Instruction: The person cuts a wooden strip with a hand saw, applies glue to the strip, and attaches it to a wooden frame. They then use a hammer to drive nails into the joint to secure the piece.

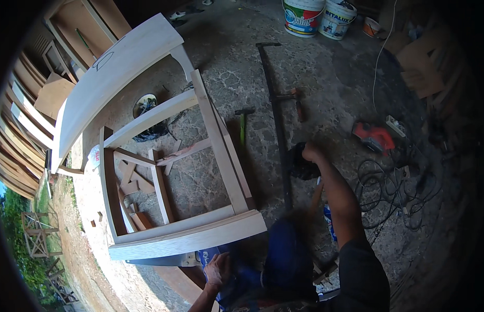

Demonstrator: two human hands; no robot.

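My right hand is at the top of a black plastic bag on the floor, its fingers curled; their tips and anything in them are hidden. Resting on my blue trouser leg is my left hand, its fingers laid out with nothing seen in them. In front of me to the left lies a pale wooden furniture frame with a curved front rail. A wide curved panel joins its far side. Below the front rail a handsaw shows, close to my left hand.
A long black bar clamp lies left of the bag, and a green-handled hammer lies beyond the frame. At right are a red power tool and tangled cables. Paint buckets stand at the back. Wooden pieces line the left.
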